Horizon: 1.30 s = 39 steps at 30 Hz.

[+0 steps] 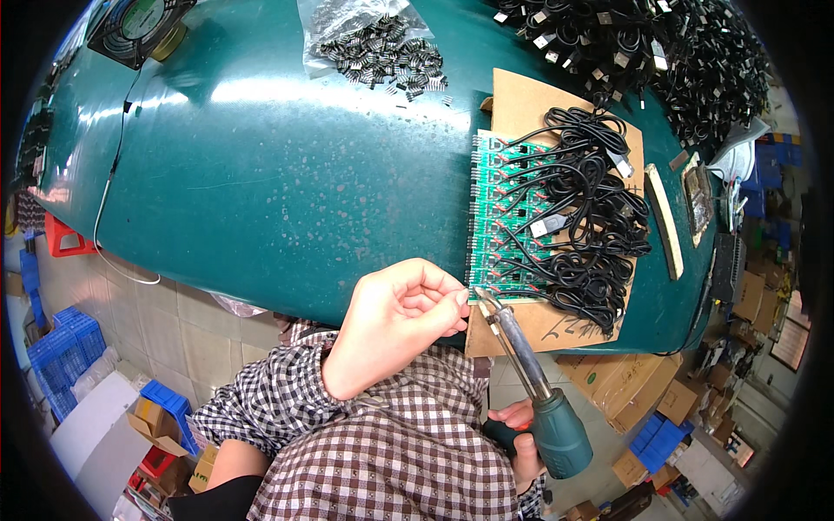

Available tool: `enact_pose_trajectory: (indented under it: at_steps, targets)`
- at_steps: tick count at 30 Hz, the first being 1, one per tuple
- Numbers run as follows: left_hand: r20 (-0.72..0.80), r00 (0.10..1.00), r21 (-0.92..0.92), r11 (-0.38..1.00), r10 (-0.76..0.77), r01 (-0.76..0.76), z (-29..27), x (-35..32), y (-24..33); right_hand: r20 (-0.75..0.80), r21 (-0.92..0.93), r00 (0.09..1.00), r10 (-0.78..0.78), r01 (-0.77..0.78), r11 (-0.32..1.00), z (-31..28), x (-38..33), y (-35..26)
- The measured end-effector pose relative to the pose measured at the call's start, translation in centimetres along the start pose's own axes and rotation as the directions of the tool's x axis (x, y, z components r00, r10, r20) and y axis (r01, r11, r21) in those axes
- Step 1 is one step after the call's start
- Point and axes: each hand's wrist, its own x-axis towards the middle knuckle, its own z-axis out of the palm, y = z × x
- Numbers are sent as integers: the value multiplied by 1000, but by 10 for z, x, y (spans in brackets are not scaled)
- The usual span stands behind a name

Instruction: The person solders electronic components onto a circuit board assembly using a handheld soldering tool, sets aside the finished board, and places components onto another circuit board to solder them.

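My right hand (521, 447) grips the green handle of a soldering iron (530, 382), its tip reaching the near edge of a green circuit board panel (499, 217). My left hand (404, 317) is curled, fingertips pinched together beside that tip; whether it holds anything I cannot tell. The panel lies on cardboard (521, 104) on the green table (261, 174), under black cables (591, 217). Farther off, a bag of small components (378, 48).
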Motion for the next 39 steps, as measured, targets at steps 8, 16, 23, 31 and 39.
enact_pose_trajectory:
  at_steps: [8,16,23,31,39]
  targets:
    - [12,1000,2,1000,-5,5,-1,0,1,18,46,1000,2,-3,999,-2,-3,3]
    - [22,1000,6,1000,-23,23,-2,0,2,5,52,1000,7,-8,999,-1,-5,1]
    - [22,1000,-4,1000,-17,17,-1,0,1,30,20,999,13,-13,1000,-5,-7,5]
    - [20,1000,2,1000,-15,15,-2,0,1,-20,-28,1000,-14,13,1000,1,-8,-7]
    - [21,1000,14,1000,-13,12,-1,1,0,5,-22,1000,3,-3,1000,3,-3,-6]
